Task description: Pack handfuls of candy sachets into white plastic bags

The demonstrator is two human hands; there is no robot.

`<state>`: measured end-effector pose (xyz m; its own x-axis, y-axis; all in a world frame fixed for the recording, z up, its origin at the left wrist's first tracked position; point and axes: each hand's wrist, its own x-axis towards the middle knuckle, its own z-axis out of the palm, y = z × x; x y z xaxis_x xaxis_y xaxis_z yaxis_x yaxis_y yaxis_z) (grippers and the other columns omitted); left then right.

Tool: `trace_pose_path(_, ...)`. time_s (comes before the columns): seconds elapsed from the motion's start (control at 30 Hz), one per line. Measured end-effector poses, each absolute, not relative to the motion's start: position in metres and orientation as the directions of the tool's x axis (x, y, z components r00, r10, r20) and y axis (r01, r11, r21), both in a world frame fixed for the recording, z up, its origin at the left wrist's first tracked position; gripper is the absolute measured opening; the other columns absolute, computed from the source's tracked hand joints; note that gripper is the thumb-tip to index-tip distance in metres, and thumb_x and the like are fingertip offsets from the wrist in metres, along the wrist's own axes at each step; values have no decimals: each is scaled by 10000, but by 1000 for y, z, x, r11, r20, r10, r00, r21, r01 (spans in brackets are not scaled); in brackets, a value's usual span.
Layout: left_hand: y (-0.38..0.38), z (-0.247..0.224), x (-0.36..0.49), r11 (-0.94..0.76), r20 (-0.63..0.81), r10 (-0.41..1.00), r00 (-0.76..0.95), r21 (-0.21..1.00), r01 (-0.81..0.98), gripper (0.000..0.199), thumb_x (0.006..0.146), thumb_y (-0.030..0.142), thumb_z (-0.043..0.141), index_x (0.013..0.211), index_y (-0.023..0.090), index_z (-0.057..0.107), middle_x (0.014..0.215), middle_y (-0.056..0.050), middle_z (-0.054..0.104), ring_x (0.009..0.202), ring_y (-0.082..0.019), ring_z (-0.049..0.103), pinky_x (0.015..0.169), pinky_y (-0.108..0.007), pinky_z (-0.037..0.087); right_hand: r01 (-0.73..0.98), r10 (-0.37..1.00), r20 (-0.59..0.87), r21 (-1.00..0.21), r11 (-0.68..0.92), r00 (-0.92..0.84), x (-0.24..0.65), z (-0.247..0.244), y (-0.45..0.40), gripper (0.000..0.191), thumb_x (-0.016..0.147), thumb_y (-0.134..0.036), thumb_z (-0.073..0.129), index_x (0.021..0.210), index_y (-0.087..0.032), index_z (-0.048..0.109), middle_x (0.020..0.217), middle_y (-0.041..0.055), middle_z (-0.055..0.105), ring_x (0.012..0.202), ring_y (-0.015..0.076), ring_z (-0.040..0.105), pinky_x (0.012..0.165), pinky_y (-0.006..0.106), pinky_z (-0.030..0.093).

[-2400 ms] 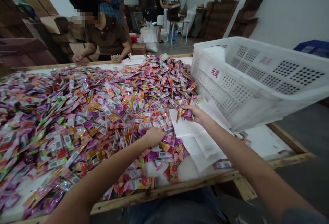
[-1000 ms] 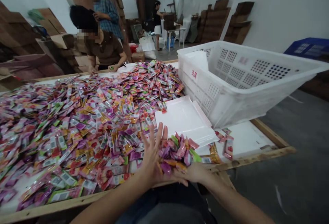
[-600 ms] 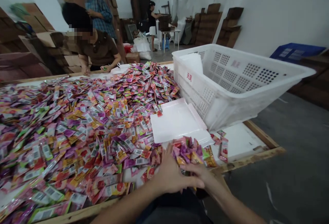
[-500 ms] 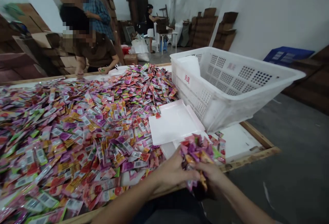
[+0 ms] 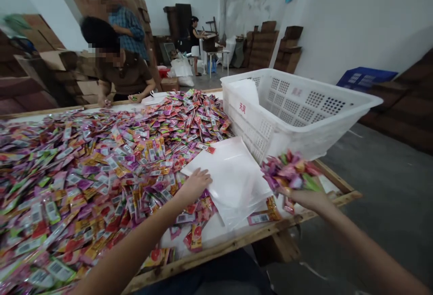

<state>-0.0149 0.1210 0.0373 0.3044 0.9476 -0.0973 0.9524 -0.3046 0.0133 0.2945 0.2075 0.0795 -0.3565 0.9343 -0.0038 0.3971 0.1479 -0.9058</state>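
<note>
Your left hand touches the white plastic bags at left, perhaps steadying them, pinch unclear; your right hand clasps printed sachets, seemingly bunched for one-handed holding.

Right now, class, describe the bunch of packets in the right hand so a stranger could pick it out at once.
Find the big white perforated crate. In front of its near corner, the right hand holds a bunch of colourful packets. Unlike the packets heaped across the table, this bunch is gathered in a grasp, a green packet showing on its right.
</note>
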Motion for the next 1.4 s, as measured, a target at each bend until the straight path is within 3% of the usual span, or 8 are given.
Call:
trace_pose_path(0.1,115,44,-20,-248,-153,953,260,91,964,438,712,12,449,1073,228,569,1194,-40,575,1201,-236,424,1016,-455,284,660,883,189,-602,449,-429,254,88,216,534,572,-332,659,1069,-206,507,906,78,662,843,295,600,695,370,449)
trace_pose_path(0.23,117,37,47,-32,-60,997,55,333,942,319,827,288,412,1089,178,555,1059,-79,624,972,-199,569,856,-330,447,806,814,41,-118,580,-580,211,70,215,502,607,-301,625,1058,-131,482,859,134,644,788,299,605,637,335,430)
trace_pose_path(0.33,118,25,100,129,-67,991,-115,265,956,466,706,420,555,1065,123,548,1079,-151,566,980,-301,528,777,-415,476,779,779,-7,-15,627,-627,204,50,211,452,650,-264,586,1070,-140,475,870,131,634,803,275,601,652,321,427)
trace_pose_path(0.57,118,22,107,159,-173,978,-119,242,957,453,617,157,615,1048,60,514,1018,-177,529,937,-261,531,750,-343,490,687,696,8,-149,711,-718,222,36,223,741,540,-293,705,1196,-113,410,1043,156,584,1028,301,516,845,380,397)
trace_pose_path(0.83,109,3,92,53,29,997,-70,400,915,230,807,144,387,920,119,586,1014,-122,547,958,-233,510,802,-359,447,249,559,324,-651,717,-763,223,84,220,321,603,-316,611,900,-198,574,875,21,639,827,204,588,798,325,448)
trace_pose_path(1.03,121,-9,66,-7,95,984,-148,860,511,205,795,125,398,851,138,595,902,-67,587,887,-164,543,830,-307,436,439,555,-139,-775,455,-820,221,49,203,315,489,-241,665,792,-174,610,752,-11,630,713,177,578,718,298,459)
trace_pose_path(1.2,121,-10,65,-43,158,969,-191,866,497,186,793,132,398,699,152,557,995,-90,580,1011,-176,519,893,-329,416,676,686,-231,-544,497,-690,213,39,202,242,514,-229,638,751,-193,607,697,-7,620,670,181,574,633,269,422)
trace_pose_path(1.4,119,1,76,-91,260,941,-217,810,579,165,783,94,395,732,169,533,1266,-127,491,1191,-205,435,1023,-441,312,685,576,-481,-701,199,-660,199,49,211,282,470,-151,635,752,-163,617,709,-30,624,665,149,548,611,245,431)
